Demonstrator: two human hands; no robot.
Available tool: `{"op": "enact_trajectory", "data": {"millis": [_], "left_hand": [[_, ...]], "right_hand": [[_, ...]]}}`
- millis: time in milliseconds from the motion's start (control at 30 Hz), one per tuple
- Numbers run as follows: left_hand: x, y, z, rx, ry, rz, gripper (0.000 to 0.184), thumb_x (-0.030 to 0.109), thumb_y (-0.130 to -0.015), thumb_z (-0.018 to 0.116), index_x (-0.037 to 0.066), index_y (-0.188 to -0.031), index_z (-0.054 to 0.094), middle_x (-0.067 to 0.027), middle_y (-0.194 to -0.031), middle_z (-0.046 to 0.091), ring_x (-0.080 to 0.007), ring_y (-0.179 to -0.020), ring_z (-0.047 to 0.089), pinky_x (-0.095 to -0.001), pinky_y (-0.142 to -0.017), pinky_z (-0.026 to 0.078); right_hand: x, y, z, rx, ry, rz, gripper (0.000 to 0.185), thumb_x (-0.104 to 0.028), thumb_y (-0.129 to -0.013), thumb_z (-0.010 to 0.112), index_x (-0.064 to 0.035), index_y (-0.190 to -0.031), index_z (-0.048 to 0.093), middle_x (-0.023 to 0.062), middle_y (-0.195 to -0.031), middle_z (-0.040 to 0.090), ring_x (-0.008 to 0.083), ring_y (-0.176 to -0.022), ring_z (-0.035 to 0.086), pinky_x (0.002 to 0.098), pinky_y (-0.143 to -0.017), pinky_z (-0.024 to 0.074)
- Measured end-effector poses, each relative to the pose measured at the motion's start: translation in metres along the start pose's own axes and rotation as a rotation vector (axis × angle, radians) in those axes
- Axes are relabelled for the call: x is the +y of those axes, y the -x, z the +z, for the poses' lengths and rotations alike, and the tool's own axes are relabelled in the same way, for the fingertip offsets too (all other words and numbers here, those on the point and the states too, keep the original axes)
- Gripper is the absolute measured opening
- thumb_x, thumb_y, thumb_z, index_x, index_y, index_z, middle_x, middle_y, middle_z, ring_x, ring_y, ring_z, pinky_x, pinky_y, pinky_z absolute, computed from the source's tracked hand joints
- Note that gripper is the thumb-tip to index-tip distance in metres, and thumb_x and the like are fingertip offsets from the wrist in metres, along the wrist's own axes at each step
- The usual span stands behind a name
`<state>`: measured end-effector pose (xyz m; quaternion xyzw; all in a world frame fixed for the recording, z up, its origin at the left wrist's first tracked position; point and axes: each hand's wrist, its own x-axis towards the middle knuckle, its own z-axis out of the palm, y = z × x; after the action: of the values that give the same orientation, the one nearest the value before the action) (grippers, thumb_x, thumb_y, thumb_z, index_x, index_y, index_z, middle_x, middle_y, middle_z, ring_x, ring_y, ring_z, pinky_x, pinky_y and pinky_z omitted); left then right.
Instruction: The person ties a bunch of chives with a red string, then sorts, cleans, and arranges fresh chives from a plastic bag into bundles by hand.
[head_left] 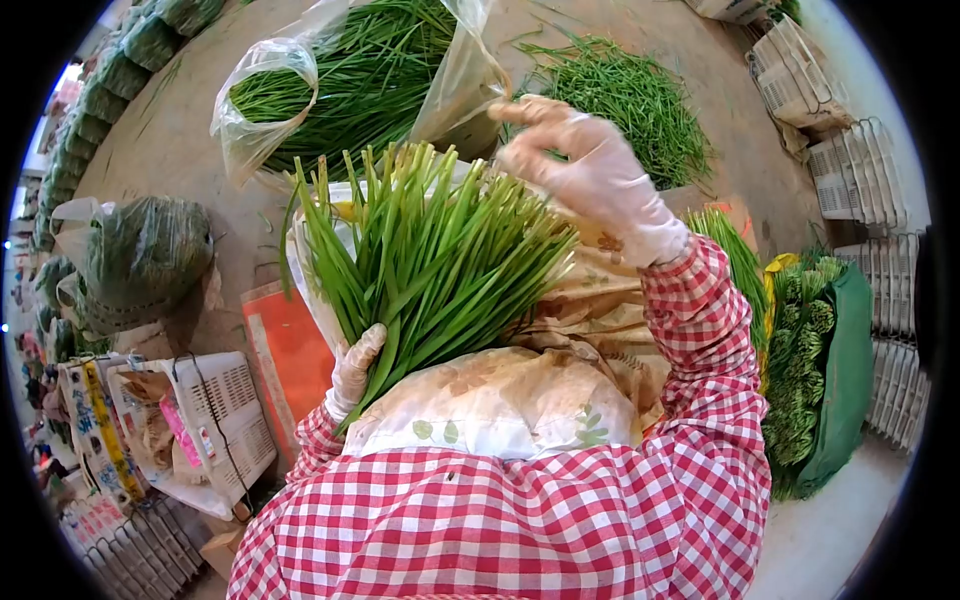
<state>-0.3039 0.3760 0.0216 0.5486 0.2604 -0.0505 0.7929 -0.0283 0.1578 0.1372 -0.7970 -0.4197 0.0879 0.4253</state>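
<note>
A thick bunch of garlic chives (pixel 430 265), flat green leaves with paler cut ends, lies across my lap, the pale ends pointing away from me. My left hand (pixel 357 372), in a whitish glove, is closed around the bunch's lower left side, with part of the hand hidden behind the leaves. Raised above the far right of the bunch is my right hand (pixel 590 165), also gloved and slightly blurred. Its fingers are apart and nothing shows between them. Beneath the bunch lies a stained, flower-patterned apron (pixel 490 400).
Ahead stands an open plastic bag (pixel 465 85) of long greens, with a loose pile of green trimmings (pixel 630 105) beside it. Bundled greens (pixel 797 350) in green wrapping sit at right. White crates (pixel 225 410) stand at left, below a full plastic bag (pixel 150 255).
</note>
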Motion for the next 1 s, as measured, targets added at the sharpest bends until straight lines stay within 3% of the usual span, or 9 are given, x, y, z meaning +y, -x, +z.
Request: {"op": "enact_trajectory", "data": {"millis": [67,267,300,333,433,533,700,833,1000], "left_hand": [[0.006,0.005,0.012,0.005,0.107,-0.025,0.034,0.02,-0.084,0.063,-0.003,-0.11,0.058,-0.0057,-0.106,0.06,-0.0114,-0.093,0.056,-0.0254,-0.085,0.045],[0.011,0.004,0.023,0.061,0.057,0.005,0.033,0.013,-0.083,0.063,-0.003,-0.111,0.056,-0.007,-0.102,0.061,-0.0125,-0.089,0.058,-0.0271,-0.08,0.048],[0.016,0.004,0.028,0.051,0.046,0.038,0.033,0.013,-0.083,0.063,-0.003,-0.111,0.056,-0.0072,-0.101,0.061,-0.0129,-0.088,0.059,-0.0272,-0.08,0.048],[0.02,0.005,0.033,0.04,0.035,0.07,0.034,0.014,-0.083,0.062,-0.003,-0.112,0.056,-0.0074,-0.101,0.061,-0.0133,-0.087,0.059,-0.0273,-0.079,0.049],[0.034,0.01,0.048,0.027,0.129,0.095,0.033,0.014,-0.083,0.061,-0.002,-0.111,0.056,-0.0075,-0.098,0.062,-0.0136,-0.086,0.06,-0.027,-0.078,0.049],[0.026,0.005,0.036,0.019,0.091,0.052,0.032,0.015,-0.085,0.059,-0.003,-0.111,0.056,-0.0076,-0.099,0.062,-0.0133,-0.086,0.06,-0.0271,-0.077,0.049],[0.025,0.006,0.039,0.022,0.11,0.022,0.034,0.017,-0.085,0.06,-0.003,-0.112,0.055,-0.0075,-0.101,0.062,-0.0128,-0.086,0.059,-0.0263,-0.078,0.048],[0.023,0.004,0.032,-0.029,0.163,-0.034,0.032,0.019,-0.085,0.061,-0.003,-0.108,0.058,-0.0076,-0.104,0.061,-0.0127,-0.09,0.058,-0.0262,-0.081,0.047],[-0.022,-0.001,-0.018,0.002,-0.042,0.02,0.033,0.02,-0.09,0.054,-0.003,-0.114,0.057,-0.0081,-0.112,0.059,-0.0133,-0.099,0.056,-0.0278,-0.09,0.042]], "right_hand": [[-0.005,0.003,0.007,-0.113,0.303,-0.016,0.026,-0.03,-0.076,0.068,-0.0088,-0.091,0.069,0.0076,-0.127,0.052,0.0269,-0.126,0.037,0.0398,-0.105,0.028],[-0.007,-0.002,0.021,-0.38,0.545,0.15,0.059,-0.043,-0.064,0.074,-0.0056,-0.109,0.061,0.0096,-0.139,0.037,0.0292,-0.132,0.024,0.0429,-0.107,0.0208],[-0.001,0.002,0.032,-0.231,0.602,0.093,0.066,-0.042,-0.064,0.073,-0.0033,-0.115,0.055,0.0128,-0.134,0.042,0.0297,-0.127,0.033,0.0382,-0.106,0.0257],[0.003,0.004,0.038,-0.23,0.6,0.095,0.066,-0.042,-0.064,0.073,-0.0033,-0.115,0.055,0.0128,-0.134,0.042,0.0297,-0.127,0.033,0.0382,-0.106,0.0257],[0.0,0.001,0.046,-0.222,-0.136,0.364,0.059,-0.035,-0.066,0.071,-0.0055,-0.114,0.055,0.015,-0.113,0.057,0.0295,-0.104,0.055,0.0309,-0.09,0.0416],[-0.015,-0.001,0.04,-0.275,0.096,0.39,0.059,-0.032,-0.065,0.071,-0.0089,-0.116,0.054,0.0152,-0.108,0.059,0.0296,-0.102,0.056,0.0335,-0.087,0.0425],[0.016,0.011,0.052,-0.085,0.451,-0.011,0.047,-0.031,-0.068,0.068,-0.0106,-0.11,0.057,0.0171,-0.084,0.062,0.0321,-0.083,0.061,0.039,-0.078,0.0461],[0.012,0.008,0.061,-0.031,0.351,0.075,0.05,-0.025,-0.075,0.064,-0.0052,-0.118,0.051,0.0188,-0.079,0.062,0.0331,-0.075,0.062,0.0389,-0.068,0.0493],[0.009,-0.006,0.054,-0.162,0.26,0.284,0.052,-0.027,-0.076,0.064,-0.0043,-0.121,0.049,0.021,-0.087,0.062,0.0336,-0.082,0.061,0.0385,-0.071,0.049]]}}
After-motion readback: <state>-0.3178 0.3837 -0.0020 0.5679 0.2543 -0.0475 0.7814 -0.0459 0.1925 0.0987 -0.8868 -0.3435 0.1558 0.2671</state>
